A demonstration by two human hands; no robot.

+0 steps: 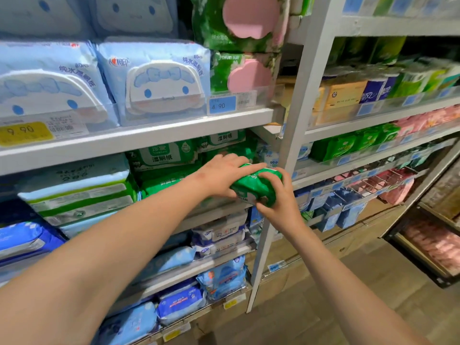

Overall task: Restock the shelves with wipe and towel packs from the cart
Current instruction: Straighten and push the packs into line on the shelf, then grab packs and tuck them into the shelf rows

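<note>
Green wipe pack [256,186] is held tilted in both hands at front of a shelf bay, by the grey upright [296,115]. L hand [221,174] lies over its top, fingers curled on it; R hand [278,199] wraps its lower end. Behind: green packs [161,158] marked 湿厕纸. Above: blue packs [159,78], 纯水湿厕纸, 80pcs; yellow tag [25,133] 9.90, blue tag [222,105] 4.90. Wood-look floor [323,295] below.
</note>
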